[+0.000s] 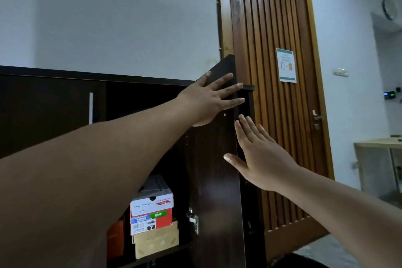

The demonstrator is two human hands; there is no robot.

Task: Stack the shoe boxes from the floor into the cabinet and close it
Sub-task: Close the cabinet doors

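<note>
Dark cabinet (54, 102) fills the left, its rt door (217, 159) swung partly open w/ a wooden room door (272, 93) far right behind it. Inside, low on the shelf, 3 shoe boxes sit stacked: white Skechers box (152, 197) on a red box (152, 222) on a tan box (156, 241), w/ an orange box (115, 237) just left of them. Left hand (208, 100) lies flat, fingers spread wide, on the door's inner face near its top edge; right hand (258, 156) is open & flat at the door's outer edge, holding nothing, thumb on the door.
</note>
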